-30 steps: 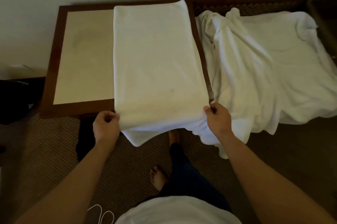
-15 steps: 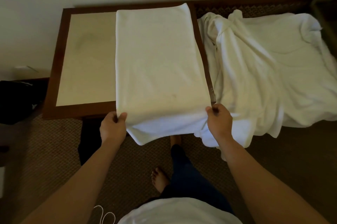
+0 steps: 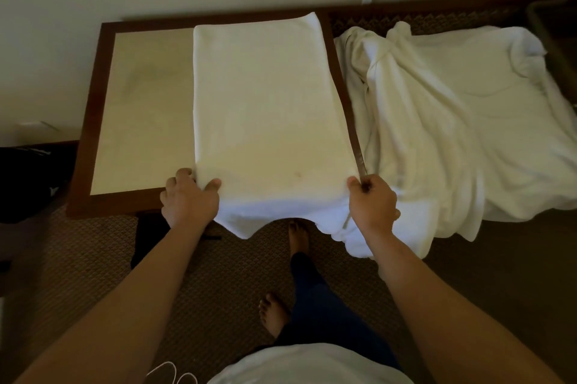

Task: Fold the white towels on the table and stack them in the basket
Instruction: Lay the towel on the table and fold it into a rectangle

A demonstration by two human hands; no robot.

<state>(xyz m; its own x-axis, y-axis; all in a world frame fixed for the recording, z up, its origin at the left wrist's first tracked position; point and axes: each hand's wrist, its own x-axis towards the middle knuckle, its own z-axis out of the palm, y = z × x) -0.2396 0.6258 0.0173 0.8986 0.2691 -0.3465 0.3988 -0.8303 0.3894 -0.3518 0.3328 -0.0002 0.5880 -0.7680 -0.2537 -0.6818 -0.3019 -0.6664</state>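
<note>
Now both hands, left hand and right hand, apparently grip the towel.

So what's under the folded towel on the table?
The folded towel lies on the table, covering its right part; its near end hangs over the edge, where the left hand and right hand grip it. Anything beneath it is hidden.

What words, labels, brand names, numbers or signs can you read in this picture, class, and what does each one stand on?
None can be read. The towel, the table, the heaped towels and the wall bear no print. Pale marks on the dark thing at the left edge are too blurred to read.
</note>
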